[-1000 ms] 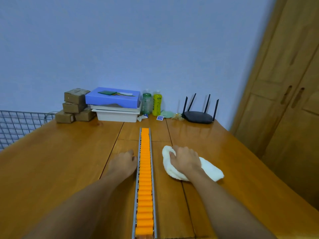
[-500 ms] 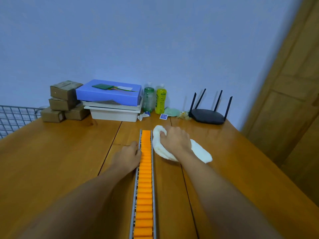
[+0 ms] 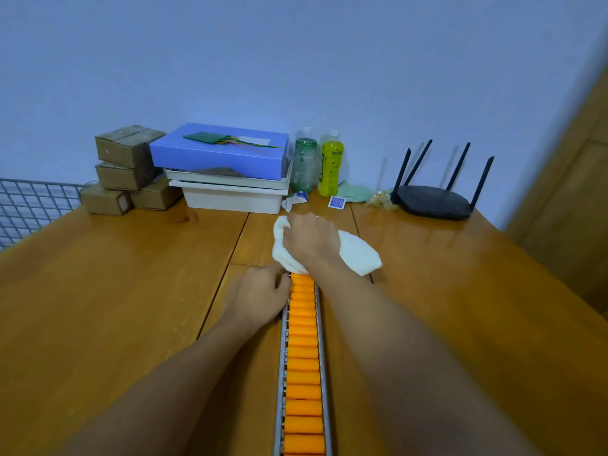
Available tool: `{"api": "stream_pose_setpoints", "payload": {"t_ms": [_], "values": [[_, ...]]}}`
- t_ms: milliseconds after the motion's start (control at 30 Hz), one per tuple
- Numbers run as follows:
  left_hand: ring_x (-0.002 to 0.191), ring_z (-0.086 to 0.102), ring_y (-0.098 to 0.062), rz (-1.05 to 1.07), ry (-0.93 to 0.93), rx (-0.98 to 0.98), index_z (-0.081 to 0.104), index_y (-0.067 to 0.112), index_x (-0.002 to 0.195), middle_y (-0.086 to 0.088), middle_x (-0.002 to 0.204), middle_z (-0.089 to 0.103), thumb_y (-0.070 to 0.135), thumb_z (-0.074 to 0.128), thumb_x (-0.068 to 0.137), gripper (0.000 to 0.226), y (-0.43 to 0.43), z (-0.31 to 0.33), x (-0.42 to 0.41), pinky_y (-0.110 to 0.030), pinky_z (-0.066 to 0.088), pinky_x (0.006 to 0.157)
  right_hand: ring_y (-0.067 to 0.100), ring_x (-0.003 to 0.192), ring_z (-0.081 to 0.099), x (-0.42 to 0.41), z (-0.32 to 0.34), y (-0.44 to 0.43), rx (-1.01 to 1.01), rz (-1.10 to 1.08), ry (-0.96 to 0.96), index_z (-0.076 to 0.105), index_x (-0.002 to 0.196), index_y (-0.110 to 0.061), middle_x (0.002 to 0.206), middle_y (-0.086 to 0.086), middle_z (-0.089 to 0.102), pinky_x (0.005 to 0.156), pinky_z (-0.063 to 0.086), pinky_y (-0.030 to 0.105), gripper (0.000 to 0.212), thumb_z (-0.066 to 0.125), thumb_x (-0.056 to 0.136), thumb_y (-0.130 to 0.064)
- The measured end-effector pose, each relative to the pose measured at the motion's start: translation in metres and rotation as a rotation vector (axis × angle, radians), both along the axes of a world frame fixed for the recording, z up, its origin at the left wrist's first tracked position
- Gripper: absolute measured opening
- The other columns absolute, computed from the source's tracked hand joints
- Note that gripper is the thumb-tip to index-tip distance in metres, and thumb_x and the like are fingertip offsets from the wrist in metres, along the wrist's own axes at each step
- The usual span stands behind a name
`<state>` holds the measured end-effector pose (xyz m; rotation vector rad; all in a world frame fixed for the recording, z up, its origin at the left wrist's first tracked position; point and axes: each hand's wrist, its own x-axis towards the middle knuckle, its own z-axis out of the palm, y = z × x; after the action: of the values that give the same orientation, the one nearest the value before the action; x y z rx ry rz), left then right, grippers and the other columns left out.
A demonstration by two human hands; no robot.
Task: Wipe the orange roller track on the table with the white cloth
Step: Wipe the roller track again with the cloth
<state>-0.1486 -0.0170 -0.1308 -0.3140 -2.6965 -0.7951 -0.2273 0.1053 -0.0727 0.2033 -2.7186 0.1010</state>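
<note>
The orange roller track [image 3: 303,363], orange rollers in a grey metal frame, runs down the middle of the wooden table [image 3: 98,291] toward me. My right hand [image 3: 311,240] grips the bunched white cloth [image 3: 357,253] and presses it over the track's far end, which the cloth hides. My left hand [image 3: 258,296] rests with curled fingers against the left rail of the track, just below the cloth.
At the table's back stand stacked cardboard boxes [image 3: 126,169], a blue box [image 3: 218,151] on white trays [image 3: 230,192], two bottles [image 3: 330,162], small packets and a black router [image 3: 434,200]. A wire grid [image 3: 29,202] lies far left, a wooden cabinet [image 3: 572,192] on the right.
My right hand has slid the cloth from the table right of the track, forward and left onto the track's far end. My left hand has crept up along the left rail.
</note>
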Motion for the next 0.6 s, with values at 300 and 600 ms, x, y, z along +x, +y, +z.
{"api": "stream_pose_setpoints", "payload": {"t_ms": [300, 600], "values": [[0.053, 0.05, -0.01, -0.002, 0.018, -0.055, 0.059, 0.025, 0.086, 0.007, 0.06, 0.054, 0.03, 0.045, 0.103, 0.023, 0.0006, 0.0021, 0.0022, -0.022, 0.023, 0.046, 0.027, 0.105, 0.063, -0.0073, -0.0048, -0.0034, 0.035, -0.035, -0.066, 0.065, 0.119, -0.018, 0.114, 0.006, 0.067, 0.076, 0.045, 0.034, 0.028, 0.053, 0.096, -0.028], [0.057, 0.054, -0.009, -0.014, 0.043, -0.079, 0.063, 0.025, 0.1, 0.009, 0.064, 0.055, 0.034, 0.042, 0.104, 0.023, 0.0, 0.0003, 0.0013, -0.021, 0.026, 0.048, 0.027, 0.101, 0.063, -0.0039, -0.0113, 0.0037, -0.03, -0.086, -0.049, 0.065, 0.116, -0.018, 0.108, 0.006, 0.067, 0.07, 0.039, 0.033, 0.027, 0.048, 0.098, -0.028]]}}
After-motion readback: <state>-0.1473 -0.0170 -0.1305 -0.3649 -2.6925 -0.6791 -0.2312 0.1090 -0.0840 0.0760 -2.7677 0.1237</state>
